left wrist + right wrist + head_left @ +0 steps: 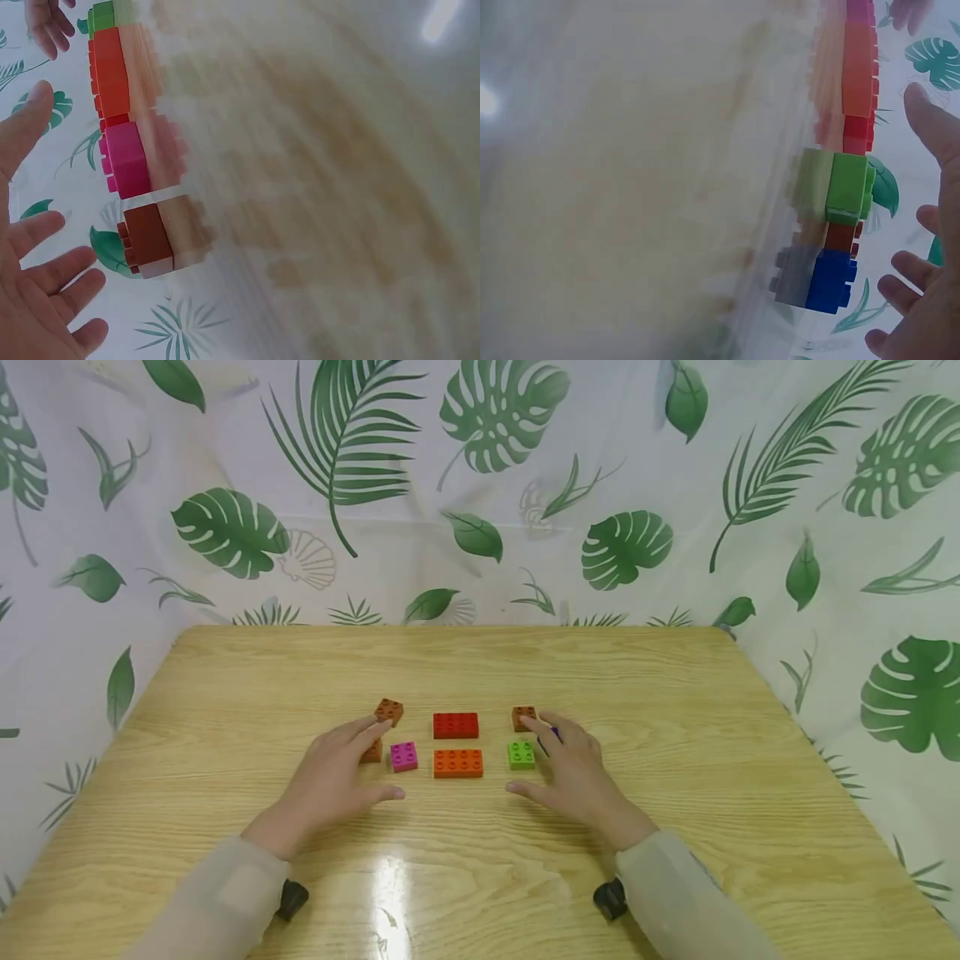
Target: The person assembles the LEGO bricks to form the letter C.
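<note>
With left grip and right grip both spread, might knock half-covered blue brick by closing blindly.

Over here I can see the person's left forearm and right forearm slanting forward and inward, both in pale sleeves. The left hand has its fingers spread and slightly bent, the thumb pointing inward. The right hand mirrors it, thumb out, fingers loosely curved and parted. The two hands are well apart, facing each other.
</note>
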Demonstrator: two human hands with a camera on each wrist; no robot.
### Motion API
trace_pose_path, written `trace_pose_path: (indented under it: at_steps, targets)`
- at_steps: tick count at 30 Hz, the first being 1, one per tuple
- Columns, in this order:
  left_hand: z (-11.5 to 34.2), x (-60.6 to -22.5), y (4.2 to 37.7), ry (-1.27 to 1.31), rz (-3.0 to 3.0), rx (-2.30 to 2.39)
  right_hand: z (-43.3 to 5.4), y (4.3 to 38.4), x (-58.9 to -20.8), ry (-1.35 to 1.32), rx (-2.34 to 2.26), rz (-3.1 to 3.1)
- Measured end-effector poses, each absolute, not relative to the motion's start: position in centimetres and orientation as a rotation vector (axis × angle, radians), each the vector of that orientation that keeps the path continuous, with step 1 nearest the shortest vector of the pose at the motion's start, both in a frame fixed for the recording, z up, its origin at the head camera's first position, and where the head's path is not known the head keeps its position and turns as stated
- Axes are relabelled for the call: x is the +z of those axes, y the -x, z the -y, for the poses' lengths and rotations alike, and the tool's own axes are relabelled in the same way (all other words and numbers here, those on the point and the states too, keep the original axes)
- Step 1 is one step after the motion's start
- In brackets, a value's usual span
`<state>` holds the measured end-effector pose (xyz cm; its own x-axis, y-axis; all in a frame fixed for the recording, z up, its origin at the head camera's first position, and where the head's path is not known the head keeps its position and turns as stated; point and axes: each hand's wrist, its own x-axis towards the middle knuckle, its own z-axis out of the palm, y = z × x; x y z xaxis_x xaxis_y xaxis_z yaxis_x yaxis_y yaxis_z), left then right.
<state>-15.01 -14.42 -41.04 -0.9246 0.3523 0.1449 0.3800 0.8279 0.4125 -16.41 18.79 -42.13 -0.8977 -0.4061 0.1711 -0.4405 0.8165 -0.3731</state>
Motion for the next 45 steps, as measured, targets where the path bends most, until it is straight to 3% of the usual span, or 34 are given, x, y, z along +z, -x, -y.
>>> trace_pose_path:
  at_steps: [13, 27, 45]
  targets:
    - [12.7, -41.2, 17.0, 0.771, 2.9, -0.999, -17.1, 17.5, -42.1, -0.833, 0.75, 2.905]
    - [10.0, -41.4, 18.7, 0.749, 3.016, -1.044, -14.9, 18.9, -42.4, -0.881, 0.75, 2.966]
    - [9.7, -42.1, 19.3, 0.732, 3.066, -1.085, -13.7, 19.5, -42.8, -0.96, 0.695, 2.975]
